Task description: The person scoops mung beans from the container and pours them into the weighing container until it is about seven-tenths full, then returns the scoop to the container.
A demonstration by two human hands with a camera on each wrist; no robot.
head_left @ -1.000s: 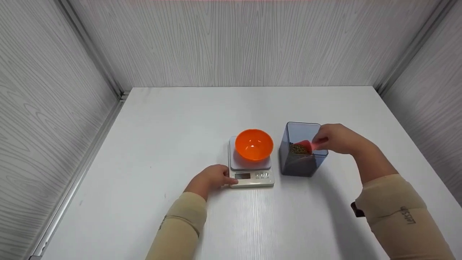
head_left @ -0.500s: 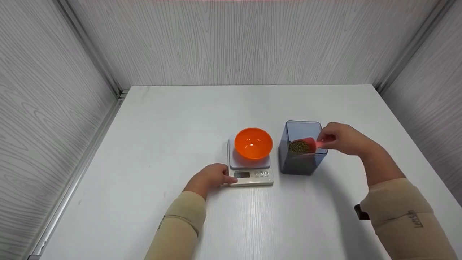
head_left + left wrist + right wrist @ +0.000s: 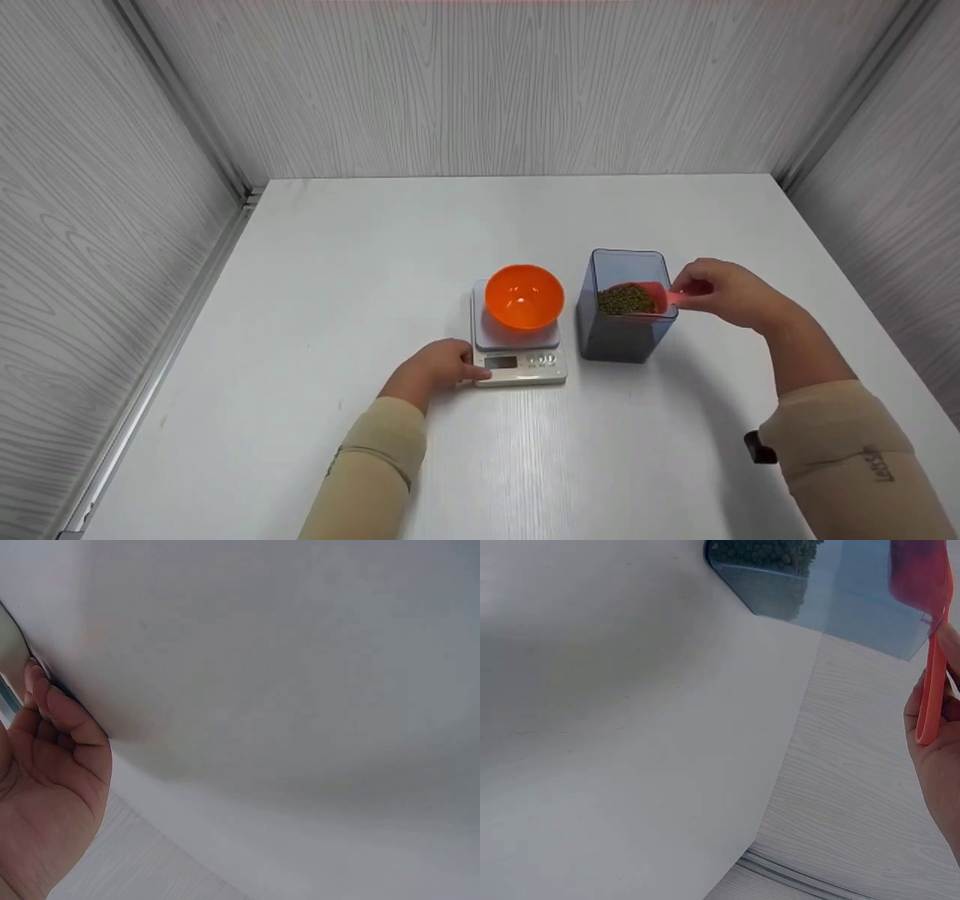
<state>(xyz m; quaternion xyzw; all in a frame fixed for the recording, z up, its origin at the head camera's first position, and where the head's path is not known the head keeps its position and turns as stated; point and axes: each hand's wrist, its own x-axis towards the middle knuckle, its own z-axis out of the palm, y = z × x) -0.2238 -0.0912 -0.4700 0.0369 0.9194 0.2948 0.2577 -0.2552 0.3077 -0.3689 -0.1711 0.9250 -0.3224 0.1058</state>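
Observation:
In the head view my left hand (image 3: 439, 364) holds the left front corner of a white kitchen scale (image 3: 544, 375), its thumb lying on top beside the display. An orange bowl (image 3: 525, 297) sits on the scale's plate with nothing in it. Right of the scale stands a tall translucent blue-grey container (image 3: 619, 341) of small brown-green pellets. My right hand (image 3: 729, 294) grips the handle of a red scoop (image 3: 660, 295), whose loaded head overlaps the container's mouth. The right wrist view shows the scoop handle (image 3: 931, 697) between thumb and fingers, the red head inside the container wall (image 3: 870, 622).
The white table (image 3: 375, 247) is bounded by grey wood-grain panels (image 3: 480, 90) at the back and both sides. The container stands close beside the scale with a narrow gap between.
My right hand has drawn right, lifting the scoop from down in the pellets to near the container's rim, with pellets now heaped in it. The left hand stays on the scale.

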